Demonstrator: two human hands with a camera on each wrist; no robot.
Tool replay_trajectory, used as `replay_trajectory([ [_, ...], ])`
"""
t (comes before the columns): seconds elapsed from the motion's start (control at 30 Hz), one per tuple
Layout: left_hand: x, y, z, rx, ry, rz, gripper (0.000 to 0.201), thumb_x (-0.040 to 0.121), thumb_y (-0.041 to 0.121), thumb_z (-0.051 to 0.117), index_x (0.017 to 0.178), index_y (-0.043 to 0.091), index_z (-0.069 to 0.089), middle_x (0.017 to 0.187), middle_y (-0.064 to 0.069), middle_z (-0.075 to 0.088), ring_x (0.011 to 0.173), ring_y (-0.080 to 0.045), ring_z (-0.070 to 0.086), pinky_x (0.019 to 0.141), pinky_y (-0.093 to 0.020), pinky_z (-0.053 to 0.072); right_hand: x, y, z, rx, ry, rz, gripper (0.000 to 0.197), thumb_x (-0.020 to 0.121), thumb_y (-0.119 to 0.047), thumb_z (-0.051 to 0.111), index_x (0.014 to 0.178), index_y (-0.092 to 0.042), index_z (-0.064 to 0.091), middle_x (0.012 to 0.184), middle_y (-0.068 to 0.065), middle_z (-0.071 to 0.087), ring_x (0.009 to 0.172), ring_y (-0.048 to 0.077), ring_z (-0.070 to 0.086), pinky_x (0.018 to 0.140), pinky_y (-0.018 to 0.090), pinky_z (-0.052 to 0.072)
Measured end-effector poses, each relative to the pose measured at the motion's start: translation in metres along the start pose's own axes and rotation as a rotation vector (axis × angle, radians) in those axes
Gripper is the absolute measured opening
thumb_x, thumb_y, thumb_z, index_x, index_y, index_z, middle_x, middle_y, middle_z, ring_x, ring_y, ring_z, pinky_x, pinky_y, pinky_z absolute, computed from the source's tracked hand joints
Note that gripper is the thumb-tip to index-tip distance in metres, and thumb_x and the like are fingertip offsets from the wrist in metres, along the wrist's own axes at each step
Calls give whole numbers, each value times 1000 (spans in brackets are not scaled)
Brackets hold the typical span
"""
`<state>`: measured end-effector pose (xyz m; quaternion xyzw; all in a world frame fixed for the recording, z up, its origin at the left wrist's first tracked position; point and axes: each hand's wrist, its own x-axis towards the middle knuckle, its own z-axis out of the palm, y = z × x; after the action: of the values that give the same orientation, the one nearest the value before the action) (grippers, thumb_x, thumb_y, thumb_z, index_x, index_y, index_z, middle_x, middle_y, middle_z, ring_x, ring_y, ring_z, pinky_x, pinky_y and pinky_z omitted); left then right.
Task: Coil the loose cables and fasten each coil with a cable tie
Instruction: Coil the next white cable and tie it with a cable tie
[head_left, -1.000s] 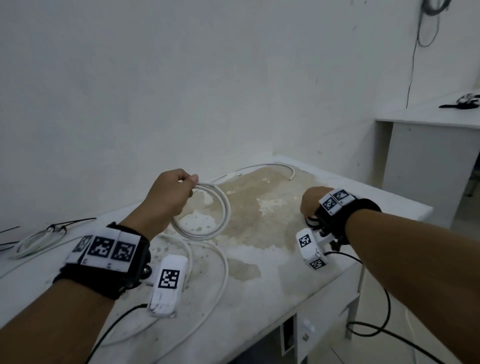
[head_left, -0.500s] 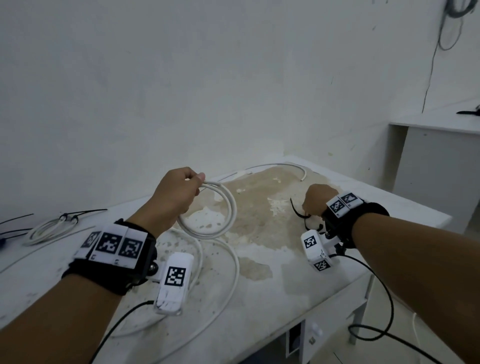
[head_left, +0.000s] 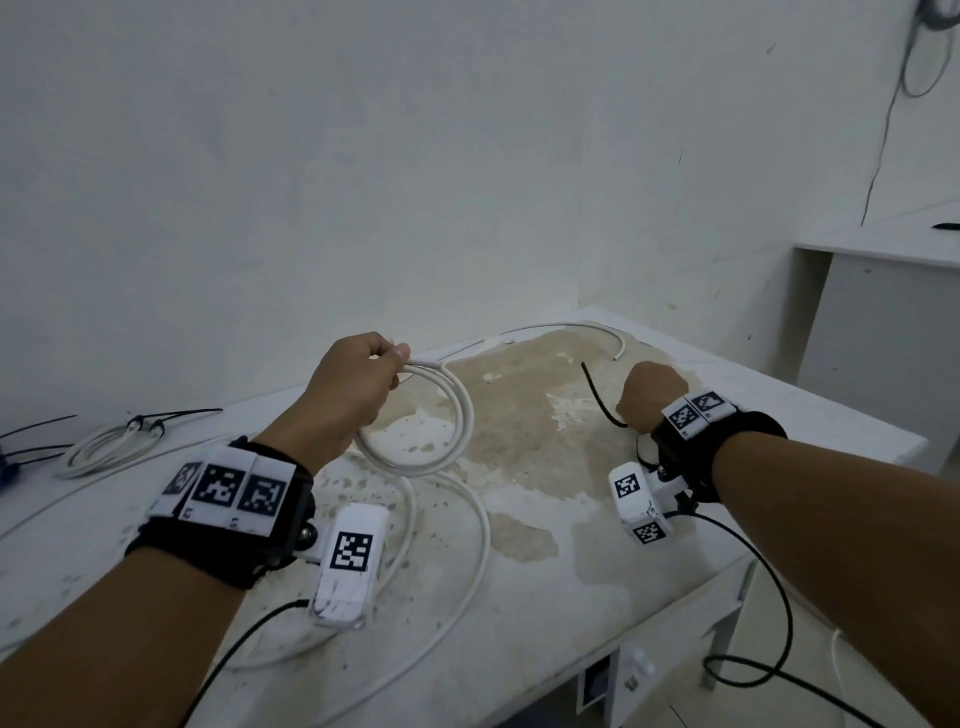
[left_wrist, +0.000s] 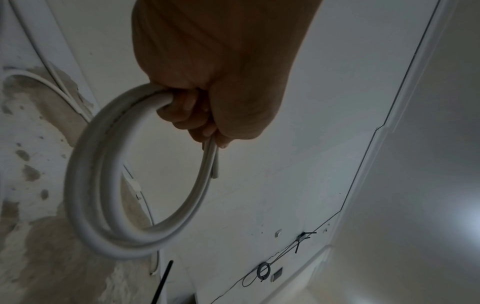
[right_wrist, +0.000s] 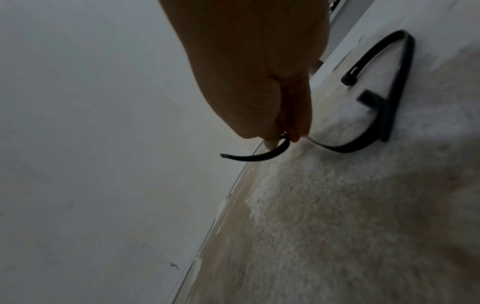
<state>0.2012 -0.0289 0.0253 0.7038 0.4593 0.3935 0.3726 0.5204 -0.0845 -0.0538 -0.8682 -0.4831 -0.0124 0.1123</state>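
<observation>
My left hand (head_left: 353, 400) is raised above the worn white table (head_left: 545, 571) and grips a small coil of white cable (head_left: 460, 431) at its top. In the left wrist view the fingers (left_wrist: 187, 111) curl round the coil (left_wrist: 103, 195), and the cable's short end sticks out below them. The rest of this cable (head_left: 485, 530) trails in loose loops on the table. To the right, my right hand (head_left: 649, 395) pinches black cable ties (head_left: 597, 395). In the right wrist view they (right_wrist: 384, 115) bend down to the table, and two heads show.
A finished white coil (head_left: 109, 441) bound with black ties lies at the table's left, with spare black ties (head_left: 31, 431) beyond it. Another white cable (head_left: 571, 328) curves along the far edge. A side table (head_left: 883, 254) stands at the right.
My right hand has taken up the black ties from the table and lifted them, so one end now sticks up. My left hand keeps holding the coil.
</observation>
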Motion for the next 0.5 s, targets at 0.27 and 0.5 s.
replay_trajectory([
  [0.27, -2, -2, -2, -6, 5, 14, 26, 99, 27, 52, 79, 12, 59, 64, -4, 48, 48, -16, 31, 47, -25, 25, 7, -23, -9, 17, 88, -39, 30, 89, -9, 55, 59, -9, 49, 64, 3, 52, 57, 17, 49, 55, 25, 40],
  [0.5, -4, 0, -19, -32, 4, 40, 26, 98, 27, 53, 77, 14, 58, 61, -1, 47, 43, -12, 29, 45, -23, 23, -3, -89, -20, 78, 229, -362, 21, 86, -4, 56, 95, -16, 72, 95, 4, 69, 90, 25, 64, 71, 29, 46],
])
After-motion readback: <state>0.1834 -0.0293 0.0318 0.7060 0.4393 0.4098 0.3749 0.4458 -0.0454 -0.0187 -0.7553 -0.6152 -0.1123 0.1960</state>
